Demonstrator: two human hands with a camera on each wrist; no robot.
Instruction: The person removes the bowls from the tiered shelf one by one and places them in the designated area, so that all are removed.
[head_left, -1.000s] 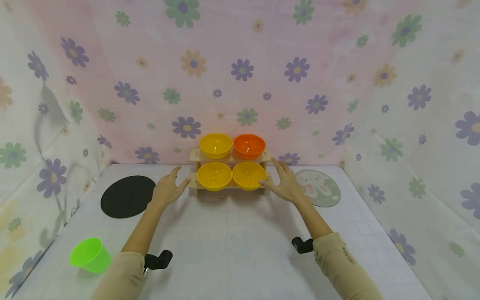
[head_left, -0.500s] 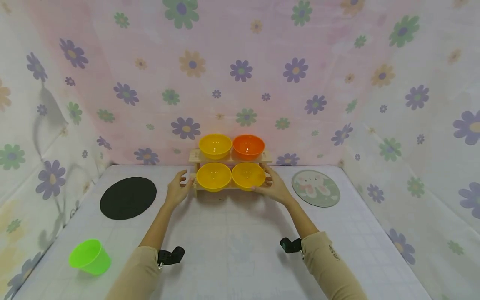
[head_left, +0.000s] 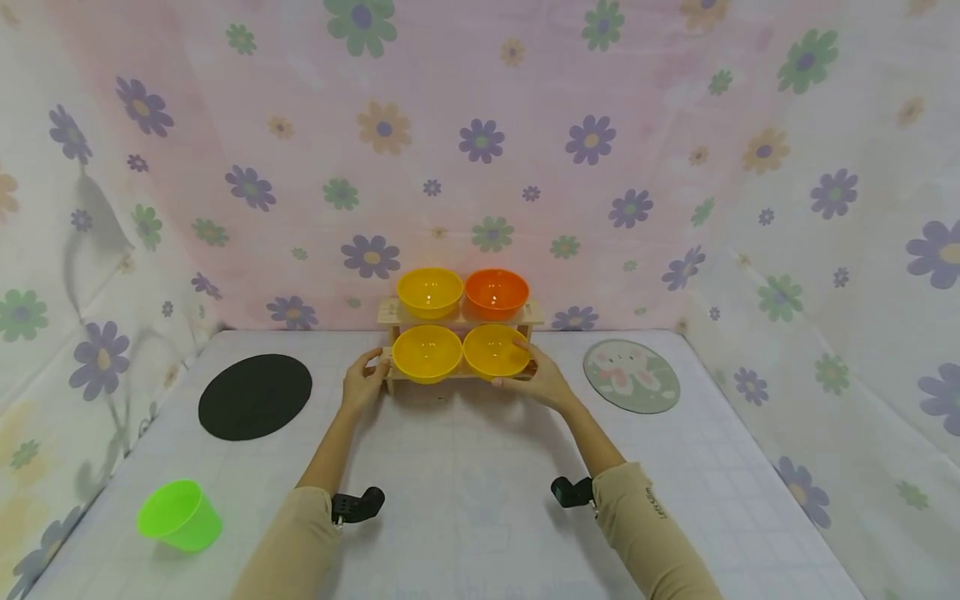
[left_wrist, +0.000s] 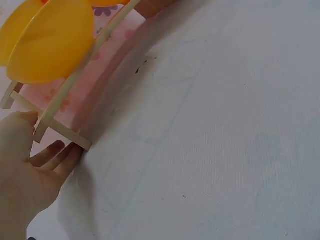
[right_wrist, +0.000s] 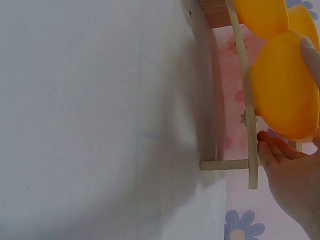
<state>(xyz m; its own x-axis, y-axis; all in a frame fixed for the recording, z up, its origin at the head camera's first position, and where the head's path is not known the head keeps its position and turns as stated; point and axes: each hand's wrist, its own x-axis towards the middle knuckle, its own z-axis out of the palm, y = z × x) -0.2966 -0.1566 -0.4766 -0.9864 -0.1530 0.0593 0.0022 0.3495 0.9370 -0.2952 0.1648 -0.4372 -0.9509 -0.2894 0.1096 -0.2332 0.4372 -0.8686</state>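
Note:
A two-tier wooden rack (head_left: 386, 312) stands against the back wall with bowls on it. On its upper tier are a yellow bowl (head_left: 431, 293) and an orange bowl (head_left: 497, 293); two yellow bowls sit below, one left (head_left: 427, 354) and one right (head_left: 491, 352). My left hand (head_left: 363, 385) grips the rack's left end, thumb by the rail end and fingers around the leg in the left wrist view. At the lower right bowl, my right hand (head_left: 546, 382) holds its side, thumb on the outer wall (right_wrist: 285, 85), other fingers low beside it, partly hidden.
A black round mat (head_left: 255, 397) lies left of the rack, and a grey-green rabbit-print mat (head_left: 632, 377) lies to the right. Near the front left stands a bright green cup (head_left: 180, 517). Flower-print cloth walls (head_left: 480, 200) enclose the table on three sides.
Both hands have moved inward to the rack. The left has reached its left end; the right has come from beside the lower right bowl to take hold of it. The bowls stay in place.

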